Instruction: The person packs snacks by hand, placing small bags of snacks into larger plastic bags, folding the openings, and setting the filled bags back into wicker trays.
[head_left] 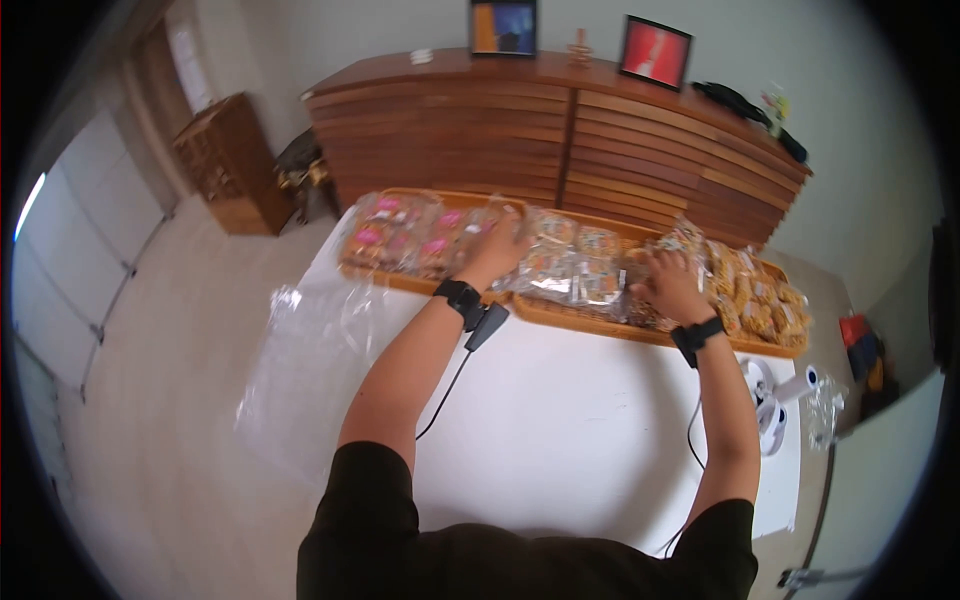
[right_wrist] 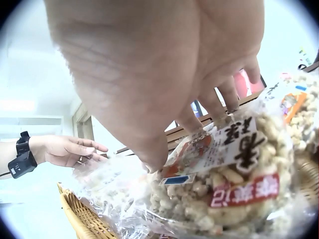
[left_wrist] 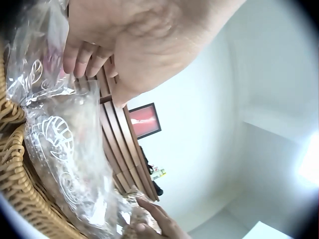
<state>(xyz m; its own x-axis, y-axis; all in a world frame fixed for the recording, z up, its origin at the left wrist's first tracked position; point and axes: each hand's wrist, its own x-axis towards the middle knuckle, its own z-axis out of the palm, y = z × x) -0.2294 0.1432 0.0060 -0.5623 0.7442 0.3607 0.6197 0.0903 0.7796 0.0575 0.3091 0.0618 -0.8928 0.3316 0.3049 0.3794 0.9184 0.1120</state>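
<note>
My left hand reaches over the right end of the left wicker basket, above clear packets with pink labels. In the left wrist view its fingers hang loosely beside a clear bag with white printing, nothing held in them. My right hand lies over packets near the middle of the long right basket. Up close, its spread fingers and thumb touch the top of a clear packet of puffed-grain snack with a red and white label. The packet's underside is hidden.
Noodle-like yellow snack packets fill the basket's right end. Clear plastic sheeting hangs over the white table's left edge. White rolls stand at the right. Behind the baskets is a wooden sideboard with picture frames.
</note>
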